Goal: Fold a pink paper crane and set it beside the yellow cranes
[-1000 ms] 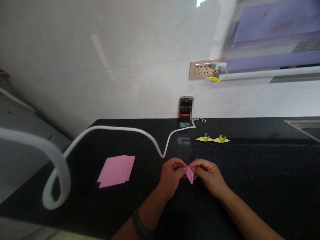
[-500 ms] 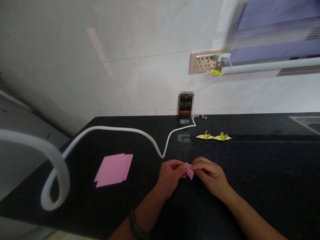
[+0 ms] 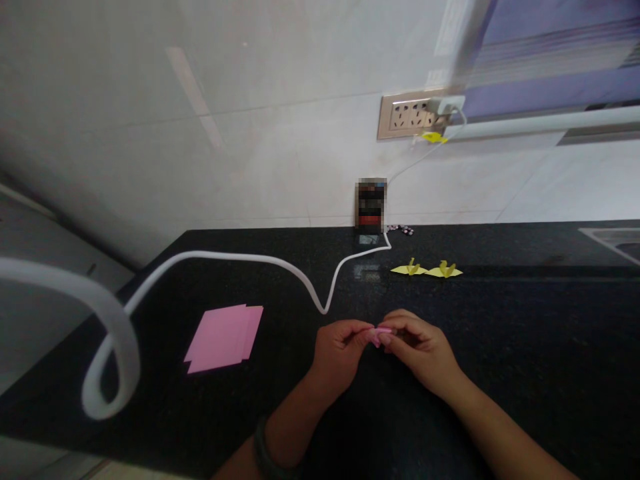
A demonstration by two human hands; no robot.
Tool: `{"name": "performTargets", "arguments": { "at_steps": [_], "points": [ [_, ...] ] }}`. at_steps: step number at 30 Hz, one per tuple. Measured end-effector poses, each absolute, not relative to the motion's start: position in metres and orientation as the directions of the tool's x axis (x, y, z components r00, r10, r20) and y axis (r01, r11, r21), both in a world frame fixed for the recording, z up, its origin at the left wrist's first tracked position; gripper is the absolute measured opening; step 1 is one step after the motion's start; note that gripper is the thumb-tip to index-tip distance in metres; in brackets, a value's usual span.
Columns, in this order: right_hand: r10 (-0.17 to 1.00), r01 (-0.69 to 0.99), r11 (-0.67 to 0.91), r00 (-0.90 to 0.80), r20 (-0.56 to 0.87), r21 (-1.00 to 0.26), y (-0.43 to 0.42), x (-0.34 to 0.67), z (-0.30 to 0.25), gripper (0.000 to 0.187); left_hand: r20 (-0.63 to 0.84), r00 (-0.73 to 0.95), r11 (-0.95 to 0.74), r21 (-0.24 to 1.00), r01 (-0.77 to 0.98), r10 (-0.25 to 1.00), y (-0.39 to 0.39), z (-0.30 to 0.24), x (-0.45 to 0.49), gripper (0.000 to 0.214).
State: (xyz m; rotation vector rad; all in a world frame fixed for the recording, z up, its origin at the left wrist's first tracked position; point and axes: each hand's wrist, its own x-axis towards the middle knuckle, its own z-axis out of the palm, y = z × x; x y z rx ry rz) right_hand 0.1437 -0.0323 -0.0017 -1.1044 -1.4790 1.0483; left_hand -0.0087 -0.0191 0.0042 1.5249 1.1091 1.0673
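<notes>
A small folded piece of pink paper [image 3: 383,331] is pinched between my two hands above the dark counter. My left hand [image 3: 339,352] grips its left side between thumb and forefinger. From the right, my right hand [image 3: 421,347] pinches it with the thumb in front and the fingers behind, so much of the paper is covered. Off to the left lie flat pink paper sheets [image 3: 223,339], slightly overlapping. Beyond my hands, two folded yellow paper cranes [image 3: 444,271] stand side by side on the counter.
A white flexible stalk [image 3: 250,257] curves over the counter [image 3: 525,347] from the left toward a phone-like device [image 3: 371,205], pixelated, leaning on the wall. A wall socket [image 3: 413,115] holds a white plug [image 3: 447,105] with a cable. A sink edge [image 3: 607,243] shows at right.
The pink paper has been turned, and its downward point shows less than before. My right thumb has shifted onto its front. The view has moved slightly.
</notes>
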Motion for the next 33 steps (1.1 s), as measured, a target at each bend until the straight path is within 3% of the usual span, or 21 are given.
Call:
{"name": "performTargets", "arguments": {
  "at_steps": [11,19,24,33],
  "points": [
    [0.976,0.123,0.178,-0.146,0.159,-0.976,-0.0345,0.1446,0.0069,0.011,0.126,0.230,-0.176,0.962,0.211,0.965,-0.0201,0.0061,-0.0086,0.018],
    [0.980,0.057,0.156,-0.136,0.147,-0.986,-0.0336,0.1432,0.0068,0.013,0.025,0.273,-0.056,0.993,0.107,0.962,-0.0206,0.0057,-0.0083,0.021],
    [0.980,0.094,0.166,-0.126,0.154,-0.982,-0.0334,0.1436,0.0078,0.012,-0.040,0.285,0.061,0.996,-0.065,0.958,-0.0188,0.0048,-0.0040,0.018],
    [0.977,0.102,0.163,-0.157,0.146,-0.981,-0.0327,0.1455,0.0037,0.013,-0.042,0.342,0.067,0.996,-0.062,0.939,-0.0195,0.0095,-0.0065,0.021]
  ]
}}
